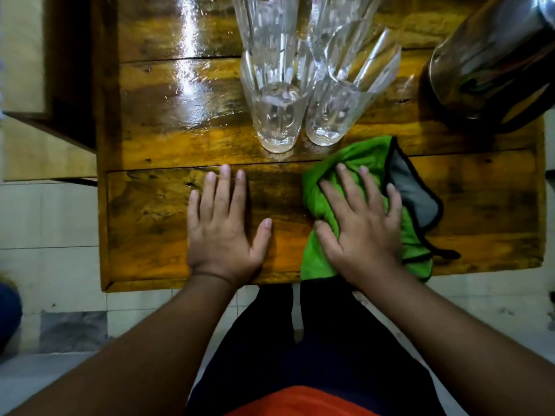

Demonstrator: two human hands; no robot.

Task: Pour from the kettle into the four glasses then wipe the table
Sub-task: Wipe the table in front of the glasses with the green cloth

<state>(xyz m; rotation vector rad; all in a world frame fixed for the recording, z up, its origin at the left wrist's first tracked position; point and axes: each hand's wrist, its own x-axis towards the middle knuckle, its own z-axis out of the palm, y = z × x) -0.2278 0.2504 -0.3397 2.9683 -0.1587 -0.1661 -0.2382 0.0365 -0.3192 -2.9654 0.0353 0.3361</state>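
The right hand [360, 232] lies flat with fingers spread on the green cloth [354, 163] at the near edge of the wooden counter [480, 205]. The left hand [223, 229] rests flat and empty on the counter. The four glasses [276, 115] stand just beyond, with the kettle [492, 61] at far right.

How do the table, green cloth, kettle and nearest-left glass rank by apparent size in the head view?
1. table
2. green cloth and kettle: too close to rank, kettle cropped by the frame
3. nearest-left glass

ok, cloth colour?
Green cloth, grey reverse side, black edging; head view, under the right hand.
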